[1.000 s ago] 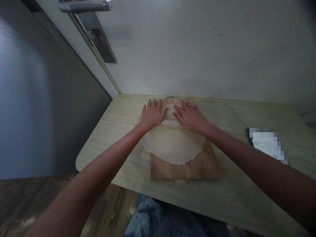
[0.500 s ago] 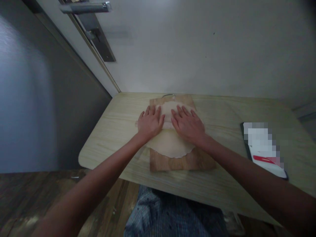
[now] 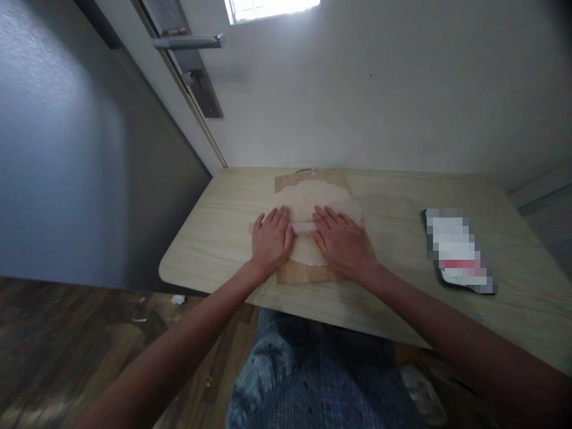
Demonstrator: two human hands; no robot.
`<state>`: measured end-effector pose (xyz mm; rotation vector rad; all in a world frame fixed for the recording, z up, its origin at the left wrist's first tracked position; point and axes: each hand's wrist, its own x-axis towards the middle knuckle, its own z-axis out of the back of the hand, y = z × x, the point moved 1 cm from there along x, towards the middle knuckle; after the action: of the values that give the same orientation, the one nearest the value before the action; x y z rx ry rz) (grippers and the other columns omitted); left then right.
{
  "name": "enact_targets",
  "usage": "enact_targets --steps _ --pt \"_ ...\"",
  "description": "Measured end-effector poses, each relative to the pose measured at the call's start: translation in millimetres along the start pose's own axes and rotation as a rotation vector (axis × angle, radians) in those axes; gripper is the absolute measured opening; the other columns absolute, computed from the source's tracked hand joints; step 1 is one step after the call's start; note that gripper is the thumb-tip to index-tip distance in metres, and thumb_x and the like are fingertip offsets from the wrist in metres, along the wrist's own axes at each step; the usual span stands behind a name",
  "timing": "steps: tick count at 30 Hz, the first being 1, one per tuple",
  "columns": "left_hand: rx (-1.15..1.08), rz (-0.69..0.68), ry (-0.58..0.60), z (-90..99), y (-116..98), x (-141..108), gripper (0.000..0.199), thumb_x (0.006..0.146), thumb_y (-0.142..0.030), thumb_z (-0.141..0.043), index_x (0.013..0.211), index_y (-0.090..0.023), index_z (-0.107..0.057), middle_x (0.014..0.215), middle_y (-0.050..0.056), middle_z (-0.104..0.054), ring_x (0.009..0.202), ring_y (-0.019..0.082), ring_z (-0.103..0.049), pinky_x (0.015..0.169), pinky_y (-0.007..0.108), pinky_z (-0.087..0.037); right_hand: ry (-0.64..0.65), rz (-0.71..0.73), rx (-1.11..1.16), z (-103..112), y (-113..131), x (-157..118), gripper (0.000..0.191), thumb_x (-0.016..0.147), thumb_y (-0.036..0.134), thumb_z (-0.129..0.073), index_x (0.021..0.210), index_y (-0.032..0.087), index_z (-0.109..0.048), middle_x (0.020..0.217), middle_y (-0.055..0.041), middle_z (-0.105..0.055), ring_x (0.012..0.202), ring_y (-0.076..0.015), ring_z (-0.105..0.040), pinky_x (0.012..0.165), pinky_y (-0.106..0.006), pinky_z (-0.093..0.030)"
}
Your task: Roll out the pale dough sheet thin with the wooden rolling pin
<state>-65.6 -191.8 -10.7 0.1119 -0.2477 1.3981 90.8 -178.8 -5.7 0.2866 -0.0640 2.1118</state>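
Note:
A thin, pale sheet of rolled dough (image 3: 313,199) with an uneven edge covers much of a wooden board (image 3: 304,275). Across the dough lies a slim rolling pin (image 3: 304,228), its bare middle showing between my hands. My left hand (image 3: 271,239) rests flat over the pin's left part, fingers stretched forward. Over its right part my right hand (image 3: 343,239) lies the same way, fingers outstretched and slightly apart. Both palms press from above and neither hand wraps round the pin. The pin's right end is hidden under my right hand.
The board lies on a light wooden table (image 3: 201,238). A dark-edged flat object, its face pixelated (image 3: 456,250), lies to the right. Behind the table stands a white door (image 3: 402,107) with a metal handle (image 3: 190,42). A grey panel (image 3: 67,179) rises at left.
My hands and the rolling pin have come back toward me over the dough, so more of the sheet shows beyond them. The camera view has also shifted.

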Motion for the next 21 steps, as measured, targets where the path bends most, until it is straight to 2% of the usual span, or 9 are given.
enact_targets --steps 4,8,12,17,21 --pt "0.001 -0.003 -0.003 2.2 -3 -19 0.047 0.087 -0.029 -0.019 0.130 -0.015 -0.033 0.135 0.005 -0.036 0.125 0.016 -0.030 0.103 0.037 -0.018 -0.019 0.015 -0.003 -3 5 -15 0.046 0.086 0.029 -0.025 0.125 0.009 -0.041 0.137 -0.0089 -0.033 0.124 -0.0209 -0.029 0.101 -0.038 -0.024" --pt "0.007 -0.020 0.005 3.1 -2 -16 0.047 0.088 -0.031 -0.017 0.129 -0.015 -0.034 0.134 0.005 -0.037 0.124 0.017 -0.031 0.103 0.037 -0.019 -0.015 0.038 0.010 -2 1 -13 0.047 0.086 0.030 -0.025 0.126 0.011 -0.041 0.136 -0.0086 -0.034 0.125 -0.0198 -0.029 0.100 -0.038 -0.025" --pt "0.022 -0.001 0.045 0.7 2 11 0.047 0.089 -0.033 -0.014 0.125 -0.015 -0.039 0.129 0.007 -0.044 0.119 0.019 -0.038 0.101 0.039 -0.022 0.044 0.043 0.018 -3 -11 14 0.048 0.088 0.033 -0.020 0.125 0.012 -0.043 0.132 -0.0088 -0.040 0.123 -0.0193 -0.033 0.098 -0.036 -0.029" --pt "0.030 0.085 0.107 -5.4 11 59 0.052 0.088 -0.039 -0.010 0.126 -0.015 -0.037 0.130 0.009 -0.043 0.120 0.023 -0.037 0.094 0.040 -0.032 0.142 -0.028 0.001 -12 -32 59 0.051 0.088 0.038 -0.018 0.127 0.015 -0.039 0.136 -0.0102 -0.034 0.124 -0.0224 -0.030 0.098 -0.041 -0.027" --pt "-0.053 0.130 0.172 -12.6 21 91 0.055 0.087 -0.045 -0.007 0.125 -0.016 -0.036 0.131 0.010 -0.041 0.116 0.024 -0.041 0.088 0.038 -0.038 0.187 -0.010 0.025 -19 -48 89 0.054 0.088 0.043 -0.015 0.126 0.014 -0.040 0.134 -0.0130 -0.036 0.123 -0.0243 -0.032 0.095 -0.042 -0.029"
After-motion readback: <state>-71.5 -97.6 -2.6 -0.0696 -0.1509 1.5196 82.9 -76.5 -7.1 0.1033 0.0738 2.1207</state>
